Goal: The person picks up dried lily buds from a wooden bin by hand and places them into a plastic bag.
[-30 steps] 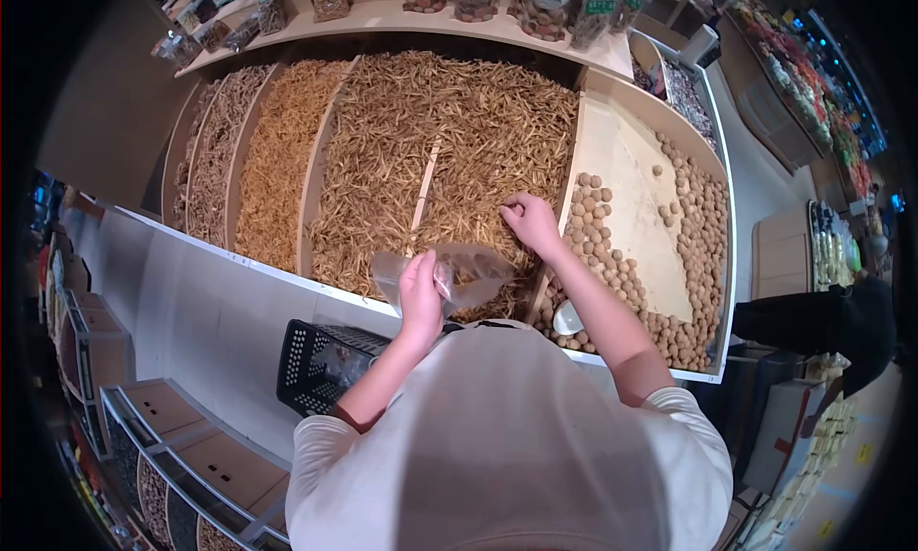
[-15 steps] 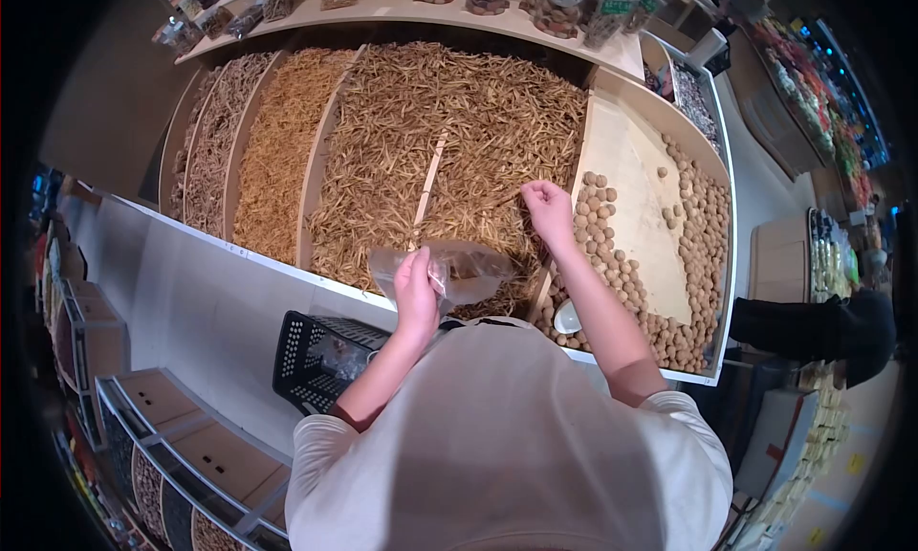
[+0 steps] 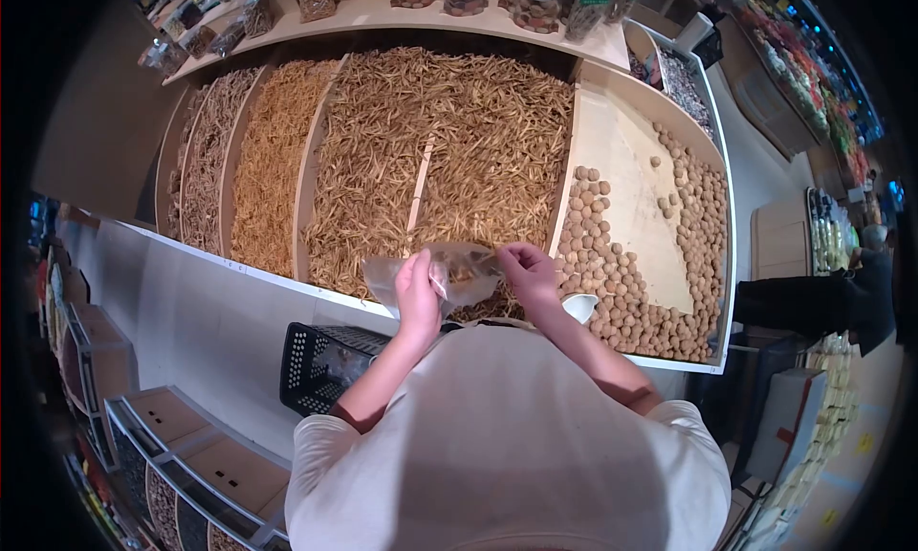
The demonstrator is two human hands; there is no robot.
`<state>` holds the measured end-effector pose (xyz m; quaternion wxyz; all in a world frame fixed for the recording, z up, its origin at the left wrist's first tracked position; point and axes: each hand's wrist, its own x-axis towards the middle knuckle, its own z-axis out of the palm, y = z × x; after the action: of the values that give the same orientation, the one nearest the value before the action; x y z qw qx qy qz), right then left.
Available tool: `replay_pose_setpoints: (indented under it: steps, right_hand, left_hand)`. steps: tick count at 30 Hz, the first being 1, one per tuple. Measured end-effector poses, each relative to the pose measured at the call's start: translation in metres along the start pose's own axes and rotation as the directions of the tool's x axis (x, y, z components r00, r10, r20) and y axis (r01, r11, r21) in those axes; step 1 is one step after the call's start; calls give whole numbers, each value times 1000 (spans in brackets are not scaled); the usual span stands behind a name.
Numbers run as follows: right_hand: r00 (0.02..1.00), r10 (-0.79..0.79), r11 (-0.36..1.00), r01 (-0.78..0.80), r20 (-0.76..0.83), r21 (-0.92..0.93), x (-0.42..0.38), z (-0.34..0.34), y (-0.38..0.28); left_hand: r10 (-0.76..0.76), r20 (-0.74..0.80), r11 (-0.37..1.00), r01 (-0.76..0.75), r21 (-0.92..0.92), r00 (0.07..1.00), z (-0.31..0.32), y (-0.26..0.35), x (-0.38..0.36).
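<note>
My left hand (image 3: 418,293) grips a clear plastic bag (image 3: 449,272) by its rim, low over the front of a wide bin of brown dried strips (image 3: 449,140). A few strips show inside the bag. My right hand (image 3: 529,272) is at the bag's right edge with the fingers pinched together at its mouth; whether strips are still in them I cannot tell. Both hands hover above the bin's front wall.
To the right is a bin of round brown nuts (image 3: 660,283) with a white scoop (image 3: 579,306). Bins of finer dried strips (image 3: 273,159) lie left. A black basket (image 3: 320,364) hangs below the counter. Jars line the shelf (image 3: 459,11) behind. Another person (image 3: 832,297) stands far right.
My right hand lifted off the pile of strips and came back down to the bag's mouth. My left hand and the bag stayed nearly in place.
</note>
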<state>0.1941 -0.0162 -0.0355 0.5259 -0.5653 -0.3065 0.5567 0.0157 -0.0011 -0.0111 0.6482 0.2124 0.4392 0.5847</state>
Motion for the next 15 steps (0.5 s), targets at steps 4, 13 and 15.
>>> replay_pose_setpoints:
  steps: [4,13,15]
  right_hand:
    - [974,-183,948,211,131,-240,5,13,4]
    - [932,-338,808,357,129,-469,53,-18,-13]
    - [938,-333,753,329,102,-570,74,-22,-19]
  left_hand:
    - [20,-17,1000,-20,-2,1000,2,3,0]
    - [16,19,997,-15,-71,1000,-7,0,0]
    - [9,-12,999,-9,-40,1000,-2,1,1]
